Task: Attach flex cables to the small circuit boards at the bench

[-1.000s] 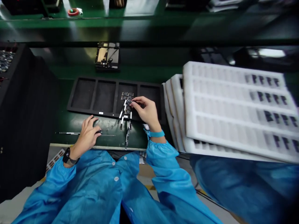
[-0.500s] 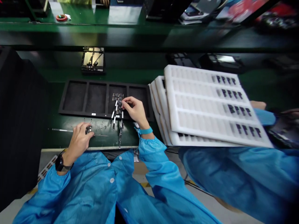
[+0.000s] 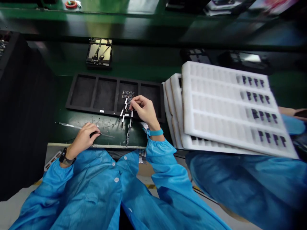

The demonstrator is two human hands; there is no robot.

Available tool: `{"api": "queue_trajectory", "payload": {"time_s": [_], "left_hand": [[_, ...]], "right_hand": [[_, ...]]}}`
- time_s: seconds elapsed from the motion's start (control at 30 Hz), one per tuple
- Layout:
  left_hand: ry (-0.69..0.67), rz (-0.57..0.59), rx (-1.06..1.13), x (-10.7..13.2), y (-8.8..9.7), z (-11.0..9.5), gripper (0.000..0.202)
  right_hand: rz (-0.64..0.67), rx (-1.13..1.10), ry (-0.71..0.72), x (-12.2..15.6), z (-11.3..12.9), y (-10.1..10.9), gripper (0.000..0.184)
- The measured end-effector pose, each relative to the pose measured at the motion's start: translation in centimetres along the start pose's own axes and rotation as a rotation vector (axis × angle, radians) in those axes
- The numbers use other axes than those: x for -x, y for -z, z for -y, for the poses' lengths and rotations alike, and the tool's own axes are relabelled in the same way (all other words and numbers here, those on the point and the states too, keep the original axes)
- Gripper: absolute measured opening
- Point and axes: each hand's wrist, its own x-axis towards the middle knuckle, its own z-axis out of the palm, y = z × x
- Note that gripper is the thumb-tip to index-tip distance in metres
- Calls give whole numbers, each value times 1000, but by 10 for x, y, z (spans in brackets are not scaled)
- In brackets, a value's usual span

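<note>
My right hand (image 3: 144, 110) pinches a small black circuit part with white-tipped flex strips (image 3: 126, 108) at the front rim of a black foam tray (image 3: 81, 102) with several compartments. More of these strips lie on the green bench just below it. My left hand (image 3: 85, 138) rests on the bench near the front edge, fingers curled around a small dark piece (image 3: 94, 134) beside a thin metal rod (image 3: 69, 125).
A stack of white foam trays (image 3: 216, 105) holding small black parts sits at the right, over a co-worker's blue sleeve (image 3: 240, 185). A framed module (image 3: 99, 52) lies behind the black tray. A tall black box (image 3: 21, 111) stands at the left. A red tape roll (image 3: 71, 4) is far back.
My left hand has curled tighter over the small dark piece and slid toward the bench's front edge. My right hand stays pinched on the circuit part. The view shifted slightly.
</note>
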Motion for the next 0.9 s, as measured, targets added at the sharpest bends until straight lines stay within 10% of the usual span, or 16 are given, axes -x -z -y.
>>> {"api": "queue_trajectory", "payload": {"time_s": [0.23, 0.9], "left_hand": [[-5, 61, -134, 3, 6, -6, 13], [616, -355, 1147, -52, 15, -52, 38]], "right_hand": [[81, 66, 22, 2, 6, -1, 36], [229, -50, 34, 13, 35, -14, 35]]}}
